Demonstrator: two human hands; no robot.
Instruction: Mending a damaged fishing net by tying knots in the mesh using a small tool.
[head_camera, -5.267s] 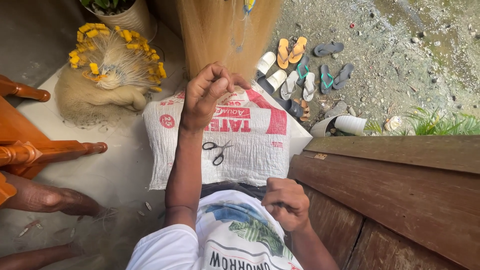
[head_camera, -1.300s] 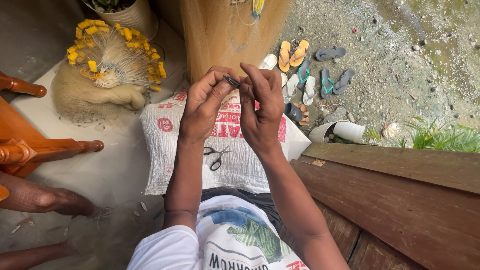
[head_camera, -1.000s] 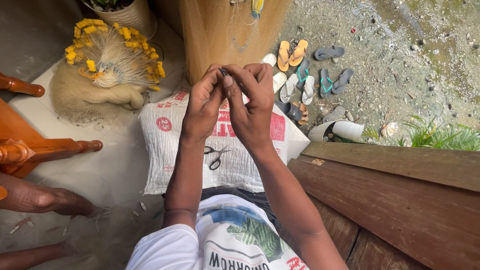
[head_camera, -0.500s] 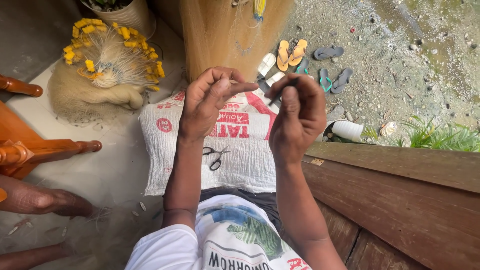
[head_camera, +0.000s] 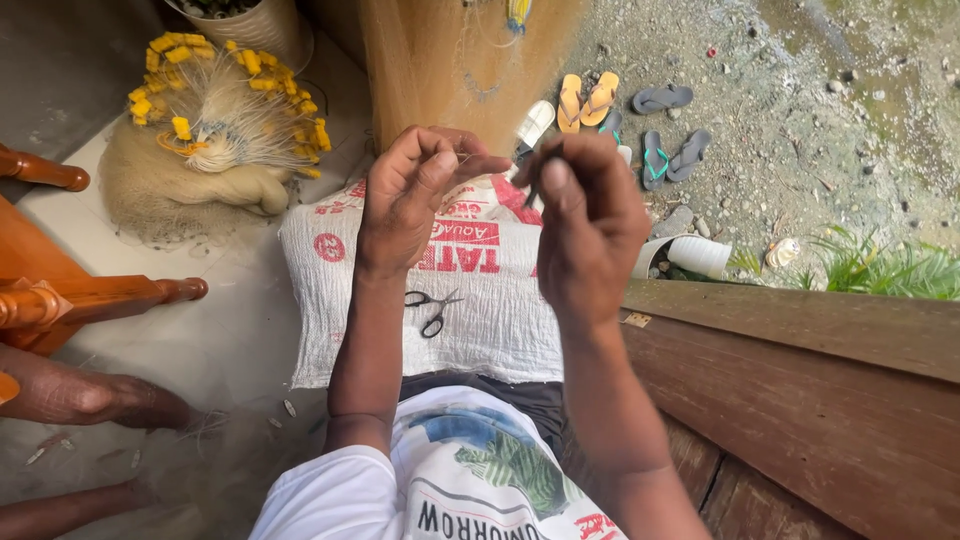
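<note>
pinching fine net line up at chest height, both hands closed on it.

i keep my left hand (head_camera: 415, 195) nipped on the thin strand and my right hand (head_camera: 585, 215) gripping a slim dark netting needle (head_camera: 533, 183), held close so the line stays taut against the hanging net (head_camera: 460, 60). below them, scissors (head_camera: 432, 308) rest on the white sack (head_camera: 500, 310); a bundled net with yellow floats (head_camera: 215, 120) sits off to the left, sandals (head_camera: 585, 100) beyond.

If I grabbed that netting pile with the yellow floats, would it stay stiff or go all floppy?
Probably floppy: the netting pile slumps in soft folds on the floor. It is likely light for its size, being fine see-through mesh. The yellow floats sit bunched together on top, so they might dangle and tangle when lifted.
</note>
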